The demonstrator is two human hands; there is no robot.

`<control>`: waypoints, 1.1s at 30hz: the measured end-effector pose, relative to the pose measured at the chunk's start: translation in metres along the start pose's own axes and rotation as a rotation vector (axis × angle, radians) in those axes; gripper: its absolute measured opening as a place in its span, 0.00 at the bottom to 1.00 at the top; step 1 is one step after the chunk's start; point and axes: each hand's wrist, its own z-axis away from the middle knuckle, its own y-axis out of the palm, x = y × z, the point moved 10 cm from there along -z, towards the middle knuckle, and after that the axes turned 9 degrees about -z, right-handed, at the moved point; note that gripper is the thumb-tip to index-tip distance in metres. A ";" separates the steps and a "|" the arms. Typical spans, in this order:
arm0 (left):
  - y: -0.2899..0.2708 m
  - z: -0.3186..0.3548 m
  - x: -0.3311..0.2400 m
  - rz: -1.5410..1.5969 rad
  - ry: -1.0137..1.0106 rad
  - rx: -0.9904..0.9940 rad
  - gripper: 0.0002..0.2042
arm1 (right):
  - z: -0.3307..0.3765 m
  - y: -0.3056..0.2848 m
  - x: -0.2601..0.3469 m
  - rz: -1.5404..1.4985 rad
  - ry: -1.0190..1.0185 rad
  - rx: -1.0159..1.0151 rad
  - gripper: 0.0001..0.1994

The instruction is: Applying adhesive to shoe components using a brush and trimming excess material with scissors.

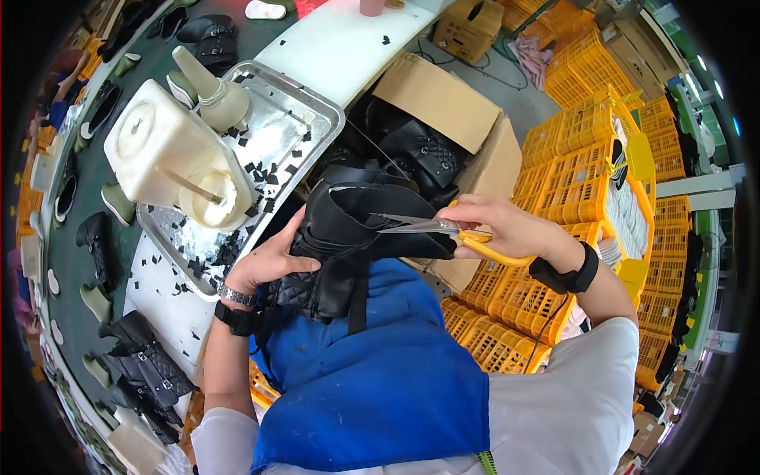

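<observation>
From my remote seat, the blue cloth apron [372, 380] comes nearest, with the black quilted leather-look boot [348, 237] at its top edge. The left hand [269, 260] grips the boot, thumb across its side; if that hold slipped, the floppy shaft could swing into the blades. The right hand [500, 229] holds yellow-handled steel scissors [443, 226], tips parted over the cuff: a hasty squeeze might nick the wrong layer. Beyond, a left-arm knock could spill black scraps [271, 180] off the silver metal tray [289, 107].
</observation>
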 end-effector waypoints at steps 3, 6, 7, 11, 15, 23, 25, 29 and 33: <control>-0.001 -0.002 -0.002 -0.003 0.018 -0.008 0.44 | 0.003 -0.002 -0.004 0.064 -0.038 0.016 0.24; -0.002 -0.004 0.003 -0.035 0.002 -0.022 0.44 | 0.002 -0.010 -0.002 0.067 -0.063 -0.013 0.25; -0.002 -0.004 0.003 -0.036 -0.003 -0.018 0.44 | 0.002 -0.010 -0.001 0.066 -0.061 -0.014 0.25; -0.001 -0.004 -0.001 -0.043 -0.002 -0.011 0.44 | -0.003 -0.006 0.004 0.044 -0.057 -0.001 0.22; -0.001 -0.003 0.001 -0.021 -0.011 -0.010 0.44 | -0.003 -0.007 0.007 0.069 -0.086 -0.027 0.19; -0.001 -0.003 0.004 -0.021 -0.009 -0.016 0.44 | -0.001 -0.004 0.004 0.047 -0.062 -0.009 0.21; -0.001 -0.003 0.004 -0.028 -0.012 -0.019 0.44 | -0.001 -0.002 0.003 0.063 -0.037 0.006 0.20; -0.001 -0.002 0.007 0.026 -0.048 -0.017 0.44 | 0.002 0.004 -0.004 -0.017 0.034 -0.030 0.16; -0.001 -0.004 0.004 -0.032 -0.033 -0.020 0.44 | 0.005 0.006 -0.008 -0.012 0.054 -0.051 0.15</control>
